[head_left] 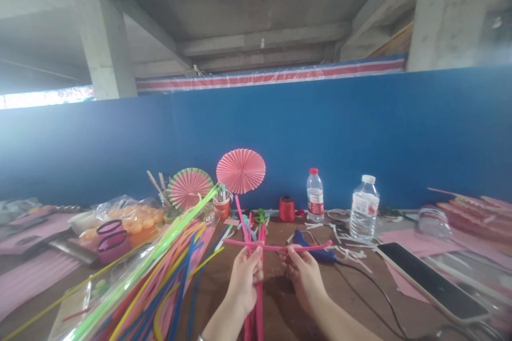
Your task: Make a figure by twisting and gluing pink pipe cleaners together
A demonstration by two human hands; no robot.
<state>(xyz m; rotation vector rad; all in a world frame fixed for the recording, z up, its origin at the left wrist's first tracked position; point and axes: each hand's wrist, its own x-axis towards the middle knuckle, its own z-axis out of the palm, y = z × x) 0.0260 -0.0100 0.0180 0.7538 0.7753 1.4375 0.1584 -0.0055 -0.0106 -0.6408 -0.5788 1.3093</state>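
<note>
My left hand (244, 277) is closed around a bundle of pink pipe cleaners (259, 298) that stands nearly upright over the brown table (352, 298). My right hand (306, 272) pinches a single pink pipe cleaner (308, 248) that lies crosswise over the bundle, its ends sticking out left and right. Both hands are close together near the table's front middle.
A bag of coloured pipe cleaners (160, 272) lies at the left. Two pink paper fans (240, 170) stand at the back beside a red thread spool (287, 208) and two water bottles (364, 206). A blue glue gun (314, 250) lies behind my right hand; a phone (432, 279) rests at right.
</note>
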